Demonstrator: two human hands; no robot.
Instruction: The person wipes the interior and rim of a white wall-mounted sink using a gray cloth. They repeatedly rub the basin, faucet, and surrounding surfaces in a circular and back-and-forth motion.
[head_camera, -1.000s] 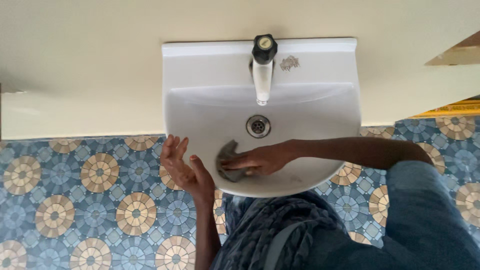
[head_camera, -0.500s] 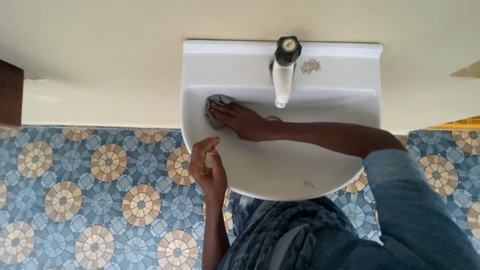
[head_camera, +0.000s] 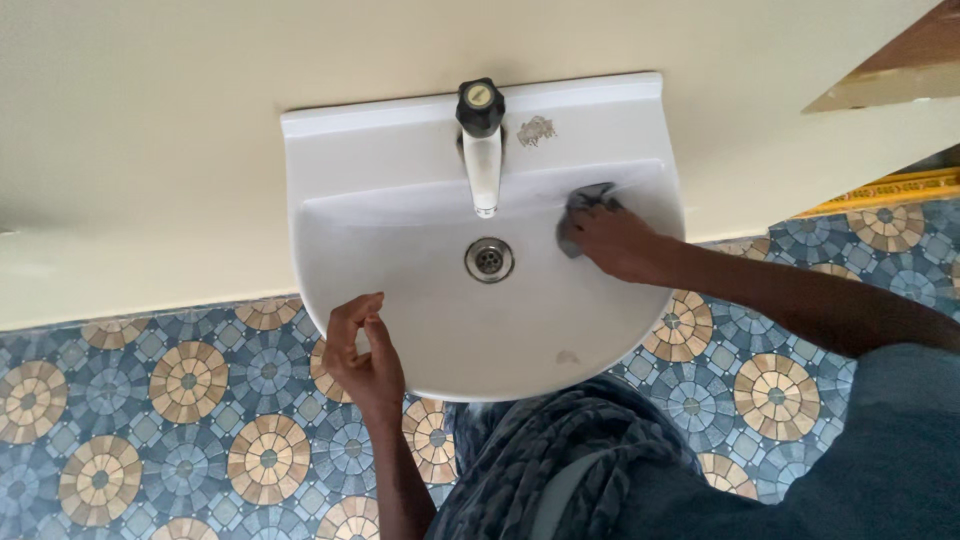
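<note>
While I lean over it, the patterned tile floor (head_camera: 190, 400) fills the near and left of the view, and a cream wall (head_camera: 200, 120) runs along the far side. Mounted to that wall is the white basin (head_camera: 400, 330), its rounded rim nearest me. Folds of a dark blue scarf (head_camera: 560, 450) hang at the near edge, below the rim.

Tap (head_camera: 483, 160): white spout, black knob, centred on the far ledge, pointing toward me. Drain (head_camera: 489, 259): just near of the spout tip. One scuffed patch (head_camera: 537, 130) on the ledge right of the knob; one small grey mark (head_camera: 568, 357) on the near right slope of the bowl.

My right hand (head_camera: 620, 243) reaches in from the right, fingers closed down on a grey cloth (head_camera: 585, 205), pressing it against the far right wall of the bowl. The cloth lies just far of my fingertips, bunched, with no long axis I can make out. It sits right of the tap and drain, apart from both.

My left hand (head_camera: 362, 355) is at the near left rim, fingers curled loosely together, holding nothing; whether it rests on the rim I cannot tell. It is well apart from the cloth, across the bowl. The right hand is the nearer one, already on it.
</note>
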